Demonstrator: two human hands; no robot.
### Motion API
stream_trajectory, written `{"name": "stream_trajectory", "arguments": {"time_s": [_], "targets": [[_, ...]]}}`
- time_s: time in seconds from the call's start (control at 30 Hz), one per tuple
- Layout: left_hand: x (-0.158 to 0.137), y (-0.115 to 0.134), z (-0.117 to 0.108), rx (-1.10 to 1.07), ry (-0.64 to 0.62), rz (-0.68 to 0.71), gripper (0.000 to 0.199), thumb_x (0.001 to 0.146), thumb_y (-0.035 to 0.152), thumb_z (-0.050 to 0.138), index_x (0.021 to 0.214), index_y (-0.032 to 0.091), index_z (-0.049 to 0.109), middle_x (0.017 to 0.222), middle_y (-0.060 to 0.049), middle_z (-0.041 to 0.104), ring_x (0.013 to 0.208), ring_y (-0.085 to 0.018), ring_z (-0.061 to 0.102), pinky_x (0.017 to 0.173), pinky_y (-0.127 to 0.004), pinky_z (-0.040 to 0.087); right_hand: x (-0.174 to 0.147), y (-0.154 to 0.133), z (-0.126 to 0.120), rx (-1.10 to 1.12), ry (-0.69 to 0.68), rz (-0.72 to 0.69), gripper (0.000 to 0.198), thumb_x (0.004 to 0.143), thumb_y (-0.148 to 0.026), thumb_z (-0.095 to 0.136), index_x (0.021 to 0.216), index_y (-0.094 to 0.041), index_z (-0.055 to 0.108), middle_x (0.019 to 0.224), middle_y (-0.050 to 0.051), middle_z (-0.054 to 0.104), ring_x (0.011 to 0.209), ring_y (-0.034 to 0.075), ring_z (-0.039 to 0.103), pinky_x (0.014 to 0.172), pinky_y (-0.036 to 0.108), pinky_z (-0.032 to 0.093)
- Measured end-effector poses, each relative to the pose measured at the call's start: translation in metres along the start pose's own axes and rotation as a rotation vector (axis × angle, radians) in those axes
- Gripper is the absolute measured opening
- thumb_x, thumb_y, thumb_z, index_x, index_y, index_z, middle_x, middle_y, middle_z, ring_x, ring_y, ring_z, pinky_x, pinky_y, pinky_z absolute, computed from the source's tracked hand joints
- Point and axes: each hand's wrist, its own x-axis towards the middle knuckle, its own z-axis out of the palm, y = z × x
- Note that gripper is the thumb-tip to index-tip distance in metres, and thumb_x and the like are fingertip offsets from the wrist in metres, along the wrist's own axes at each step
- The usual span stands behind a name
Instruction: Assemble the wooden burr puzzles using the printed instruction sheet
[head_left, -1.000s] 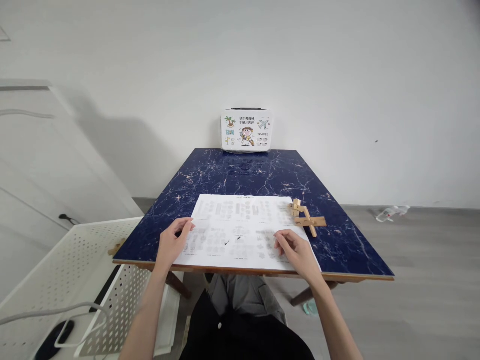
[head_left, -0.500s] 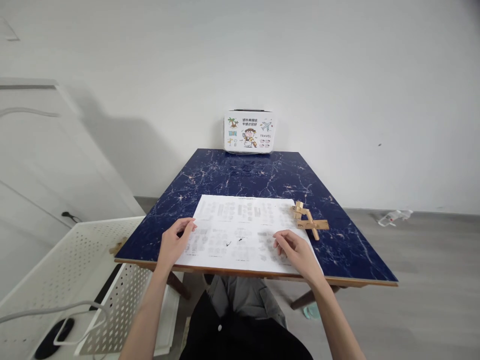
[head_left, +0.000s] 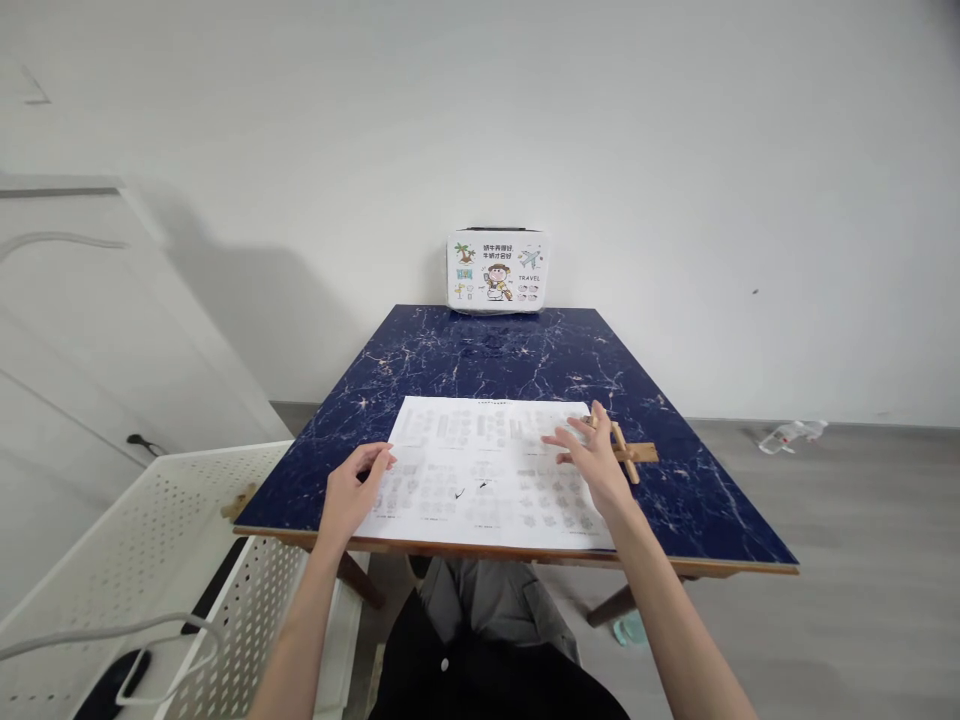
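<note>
A large sheet of printed paper (head_left: 450,490), with rows of small grey pictures and two black marks, lies at the table's near side. At its left edge is my left hand (head_left: 352,490), thumb and fingertips drawn together; whether they pinch the edge I cannot make out. My right hand (head_left: 596,465) is open, fingers spread, above the sheet's right part. Just beyond and beside it are wooden puzzle pieces (head_left: 637,453), slotted sticks lying across one another near the sheet's right edge. My right hand partly hides them; whether it touches them is unclear.
The blue marbled table (head_left: 487,360) has a wooden edge. A white case (head_left: 496,272) with cartoon prints stands at its far end against the wall. At the left is a white perforated cart (head_left: 142,500) with a cable and a black object. A clear plastic item (head_left: 791,435) lies on the floor.
My right hand has moved away from me and spread its fingers, now covering part of the wooden pieces. My left hand stays at the sheet's left edge. The view has shifted slightly.
</note>
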Motion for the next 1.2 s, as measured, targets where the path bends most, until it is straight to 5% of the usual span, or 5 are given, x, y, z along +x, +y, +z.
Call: {"name": "stream_trajectory", "arguments": {"time_s": [0.13, 0.3, 0.63, 0.93, 1.2], "targets": [[-0.002, 0.002, -0.001, 0.006, -0.006, 0.001, 0.04, 0.093, 0.054, 0.06, 0.109, 0.02, 0.073, 0.098, -0.008, 0.08, 0.097, -0.025, 0.074, 0.096, -0.038, 0.053, 0.008, 0.0, 0.001, 0.085, 0.01, 0.091, 0.112, 0.086, -0.044, 0.076, 0.164, -0.038, -0.004, 0.148, 0.02, 0.048, 0.092, 0.029, 0.079, 0.061, 0.031, 0.063], [-0.002, 0.006, -0.001, 0.015, -0.001, 0.001, 0.041, 0.093, 0.056, 0.06, 0.109, 0.02, 0.073, 0.097, -0.008, 0.08, 0.096, -0.026, 0.075, 0.094, -0.037, 0.055, 0.015, 0.012, 0.001, 0.038, 0.063, 0.117, 0.086, 0.084, -0.043, 0.075, 0.157, -0.035, 0.031, 0.143, 0.016, 0.052, 0.099, 0.028, 0.078, 0.06, 0.03, 0.062], [-0.01, 0.027, 0.007, 0.125, -0.003, 0.086, 0.034, 0.093, 0.051, 0.059, 0.111, 0.023, 0.07, 0.105, -0.008, 0.079, 0.099, -0.027, 0.074, 0.087, -0.038, 0.057, -0.045, -0.015, 0.025, -0.071, -0.145, -0.222, 0.031, 0.099, -0.053, 0.055, 0.1, -0.023, 0.06, 0.081, 0.002, 0.063, 0.065, 0.016, 0.057, 0.058, 0.027, 0.05], [-0.048, 0.083, 0.052, -0.265, -0.527, 0.206, 0.073, 0.088, 0.045, 0.075, 0.153, 0.031, 0.044, 0.15, -0.014, 0.057, 0.132, -0.033, 0.06, 0.111, -0.047, 0.05, -0.095, -0.031, 0.053, 0.009, -0.517, -0.2, 0.032, 0.106, -0.053, 0.045, 0.112, -0.025, 0.057, 0.08, 0.0, 0.06, 0.067, 0.017, 0.059, 0.063, 0.03, 0.05], [-0.069, 0.087, 0.05, -0.292, -0.463, 0.149, 0.07, 0.077, 0.043, 0.086, 0.138, 0.026, 0.055, 0.139, -0.013, 0.063, 0.128, -0.033, 0.061, 0.111, -0.047, 0.049, -0.12, -0.038, 0.042, -0.119, -0.528, -0.127, 0.033, 0.105, -0.05, 0.05, 0.121, -0.023, 0.059, 0.093, 0.005, 0.066, 0.078, 0.019, 0.063, 0.061, 0.027, 0.051]]}}
